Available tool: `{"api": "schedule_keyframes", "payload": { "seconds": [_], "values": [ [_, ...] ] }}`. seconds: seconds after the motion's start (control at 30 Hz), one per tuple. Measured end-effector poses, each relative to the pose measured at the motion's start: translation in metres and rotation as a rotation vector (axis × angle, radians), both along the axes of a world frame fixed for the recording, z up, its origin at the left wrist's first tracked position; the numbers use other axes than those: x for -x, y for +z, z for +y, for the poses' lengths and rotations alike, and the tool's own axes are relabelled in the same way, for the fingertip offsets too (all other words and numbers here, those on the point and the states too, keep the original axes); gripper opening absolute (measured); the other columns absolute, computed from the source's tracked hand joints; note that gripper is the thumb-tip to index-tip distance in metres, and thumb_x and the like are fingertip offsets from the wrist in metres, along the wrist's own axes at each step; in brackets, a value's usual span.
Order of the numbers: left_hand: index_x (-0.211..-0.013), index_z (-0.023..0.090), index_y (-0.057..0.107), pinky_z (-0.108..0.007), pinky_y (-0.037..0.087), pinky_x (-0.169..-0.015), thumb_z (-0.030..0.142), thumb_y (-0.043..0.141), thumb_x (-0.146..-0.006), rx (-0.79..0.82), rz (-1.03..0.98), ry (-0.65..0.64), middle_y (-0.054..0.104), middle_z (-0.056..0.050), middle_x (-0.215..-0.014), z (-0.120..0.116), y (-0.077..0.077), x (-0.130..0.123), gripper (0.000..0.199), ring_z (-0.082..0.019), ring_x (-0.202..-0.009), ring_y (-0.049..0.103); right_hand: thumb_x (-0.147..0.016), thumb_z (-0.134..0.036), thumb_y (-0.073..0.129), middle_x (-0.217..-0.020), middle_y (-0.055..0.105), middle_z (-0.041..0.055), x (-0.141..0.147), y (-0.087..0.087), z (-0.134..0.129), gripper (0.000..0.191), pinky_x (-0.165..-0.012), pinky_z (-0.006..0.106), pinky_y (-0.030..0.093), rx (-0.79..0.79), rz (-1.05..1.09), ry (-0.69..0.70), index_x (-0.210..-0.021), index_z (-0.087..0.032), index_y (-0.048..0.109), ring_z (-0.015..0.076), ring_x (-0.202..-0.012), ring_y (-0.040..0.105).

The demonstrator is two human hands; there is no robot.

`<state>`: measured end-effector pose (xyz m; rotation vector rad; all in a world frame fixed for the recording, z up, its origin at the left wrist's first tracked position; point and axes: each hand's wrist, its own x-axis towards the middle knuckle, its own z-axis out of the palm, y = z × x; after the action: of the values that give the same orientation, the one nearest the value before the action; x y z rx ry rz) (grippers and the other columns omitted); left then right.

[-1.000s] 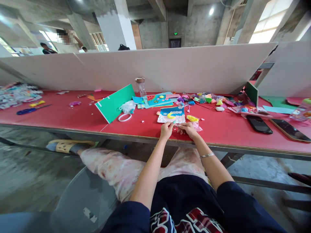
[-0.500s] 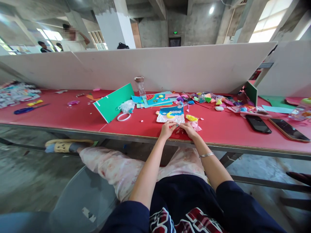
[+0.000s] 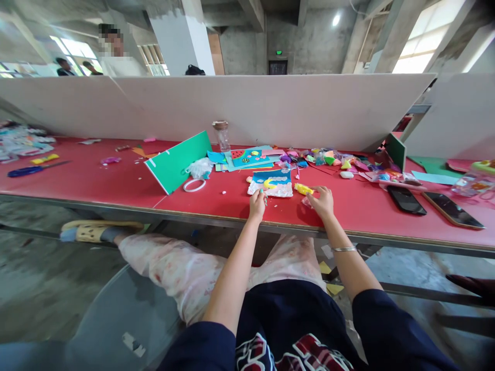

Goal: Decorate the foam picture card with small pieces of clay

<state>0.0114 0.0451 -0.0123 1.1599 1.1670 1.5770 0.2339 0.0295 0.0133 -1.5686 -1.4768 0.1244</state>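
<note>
My left hand (image 3: 258,206) is closed in a pinch at the near left corner of a small craft picture (image 3: 285,176). Whatever lies between its fingertips is too small to make out. The picture has a blue upper part, a yellow crescent and a white lumpy lower edge. To its right, my right hand (image 3: 323,202) is low over the table, fingers apart, beside a yellow packet of modelling clay (image 3: 303,189). Partly under those fingers lies a pinkish clear wrapper (image 3: 307,202); whether they touch it I cannot tell.
Colourful clay packets (image 3: 328,157) and craft sheets (image 3: 249,158) lie behind. A green board (image 3: 180,162), white ring (image 3: 194,185) and glass jar (image 3: 221,136) stand left. Two phones (image 3: 407,200) lie right; blue scissors (image 3: 34,170) lie far left. A white partition (image 3: 247,108) rises behind.
My hands were together in front of the picture and have moved apart. My right hand has gone right to the packets; my left has shifted slightly left, still pinched.
</note>
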Motion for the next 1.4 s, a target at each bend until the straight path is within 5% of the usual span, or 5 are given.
{"api": "schedule_keyframes", "payload": {
  "seconds": [0.27, 0.73, 1.03, 1.23, 1.4],
  "values": [
    [-0.082, 0.016, 0.063, -0.018, 0.032, -0.042, 0.037, 0.053, -0.075, 0.02, -0.212, -0.038, 0.042, 0.003, -0.057, -0.003, 0.009, 0.003, 0.024, -0.005, -0.046, 0.038, -0.077, -0.064, 0.039, -0.113, 0.064, 0.0096, -0.031, -0.008, 0.002, 0.06, -0.088, 0.035, 0.044, 0.128, 0.629, 0.204, -0.101, -0.016, 0.068, 0.0256, -0.111, 0.055],
    [-0.105, 0.016, 0.062, -0.021, 0.046, -0.058, 0.028, 0.066, -0.067, -0.039, -0.078, -0.141, 0.069, -0.005, -0.079, -0.007, 0.01, 0.006, 0.041, -0.01, -0.059, 0.059, -0.081, -0.067, 0.01, -0.121, 0.059, 0.0134, -0.037, -0.014, 0.009, 0.078, -0.09, 0.038, 0.044, -0.023, 0.771, 0.095, -0.112, -0.015, 0.059, 0.0233, -0.116, 0.053],
    [-0.074, 0.011, 0.067, -0.028, 0.052, -0.053, 0.039, 0.075, -0.057, 0.025, -0.034, -0.152, 0.067, -0.005, -0.062, -0.01, 0.01, 0.0, 0.034, -0.016, -0.051, 0.063, -0.08, -0.056, 0.041, -0.108, 0.066, 0.0101, -0.012, -0.008, -0.007, 0.051, -0.086, 0.034, 0.045, -0.143, 0.451, -0.021, -0.103, -0.017, 0.063, 0.0224, -0.102, 0.058],
    [-0.071, 0.013, 0.068, -0.022, 0.045, -0.047, 0.038, 0.067, -0.067, -0.012, -0.008, -0.089, 0.064, -0.002, -0.058, -0.007, 0.008, 0.003, 0.025, -0.01, -0.047, 0.055, -0.083, -0.041, 0.045, -0.108, 0.066, 0.0091, 0.037, -0.001, -0.012, 0.034, -0.089, 0.035, 0.045, -0.138, 0.254, 0.244, -0.1, -0.02, 0.065, 0.0231, -0.102, 0.059],
    [-0.082, 0.013, 0.069, -0.018, 0.039, -0.047, 0.035, 0.061, -0.072, 0.024, -0.173, -0.053, 0.06, 0.0, -0.06, -0.001, 0.008, 0.005, 0.026, -0.006, -0.05, 0.05, -0.071, -0.018, 0.047, -0.119, 0.061, 0.0099, 0.062, 0.002, -0.015, 0.04, -0.099, 0.042, 0.038, 0.052, -0.232, 0.625, -0.107, -0.018, 0.063, 0.0262, -0.117, 0.051]
  ]
}}
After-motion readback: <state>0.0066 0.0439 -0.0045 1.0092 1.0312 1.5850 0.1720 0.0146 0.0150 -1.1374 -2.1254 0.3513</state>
